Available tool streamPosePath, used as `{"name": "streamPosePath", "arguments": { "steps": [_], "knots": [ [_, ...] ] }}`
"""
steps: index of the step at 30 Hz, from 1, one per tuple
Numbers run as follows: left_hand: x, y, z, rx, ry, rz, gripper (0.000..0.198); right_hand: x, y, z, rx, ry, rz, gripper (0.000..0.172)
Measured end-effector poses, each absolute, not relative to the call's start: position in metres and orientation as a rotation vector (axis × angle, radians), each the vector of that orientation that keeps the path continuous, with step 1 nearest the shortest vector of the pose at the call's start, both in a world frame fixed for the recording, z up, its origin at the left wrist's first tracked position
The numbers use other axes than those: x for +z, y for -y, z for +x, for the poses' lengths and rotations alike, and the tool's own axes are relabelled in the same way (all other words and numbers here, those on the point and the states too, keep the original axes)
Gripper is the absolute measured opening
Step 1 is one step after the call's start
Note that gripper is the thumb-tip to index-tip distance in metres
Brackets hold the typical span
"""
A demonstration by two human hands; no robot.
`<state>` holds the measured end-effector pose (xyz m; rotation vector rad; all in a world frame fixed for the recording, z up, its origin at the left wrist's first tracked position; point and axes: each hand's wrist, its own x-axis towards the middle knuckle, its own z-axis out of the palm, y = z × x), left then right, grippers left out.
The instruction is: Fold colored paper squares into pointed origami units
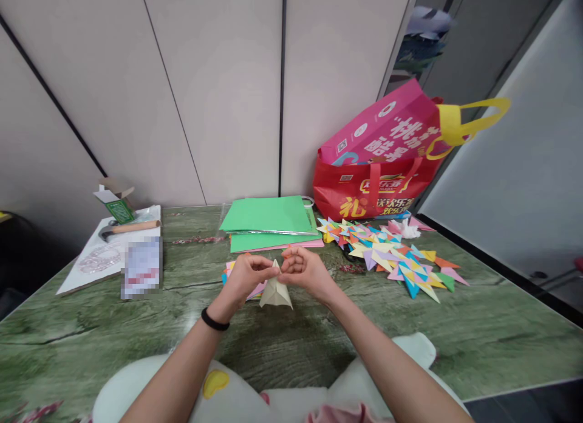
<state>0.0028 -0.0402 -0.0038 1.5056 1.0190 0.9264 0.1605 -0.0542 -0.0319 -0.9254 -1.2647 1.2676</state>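
Observation:
A cream sheet of folding paper (276,294), creased into a pointed shape, is held up over the table between my hands. The fingers of my left hand (248,277) pinch its upper left side near the tip. From the other side, my right hand (307,272) grips the paper by the tip with thumb and curled fingers. Partly hidden behind my left hand lie several small coloured paper pieces (255,291). To the right spreads a pile of folded paper stars (387,253) in many colours.
Green paper packs (268,215) lie at the back by the wall. A red bag (373,189) with a pink bag (387,125) in it stands at the back right. On the left are a hammer (132,227), a small open box (117,205) and a white board (91,271).

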Motion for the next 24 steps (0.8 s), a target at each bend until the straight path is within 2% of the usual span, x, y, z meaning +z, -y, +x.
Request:
{"name": "streamPosePath", "arguments": {
  "steps": [3,12,24],
  "knots": [
    [-0.0025,0.0419,0.0045,0.934,-1.037,1.484,0.019,-0.0325,0.0539,0.1607,1.284,1.249,-0.93,0.05],
    [-0.0005,0.0421,0.0068,1.028,-1.035,1.434,0.023,-0.0306,0.0547,0.156,1.267,1.224,-0.978,0.034],
    [-0.0017,0.0426,0.0052,0.962,-0.992,1.473,0.025,-0.0289,0.0566,0.1561,1.289,1.26,-1.011,0.028]
  ]
}}
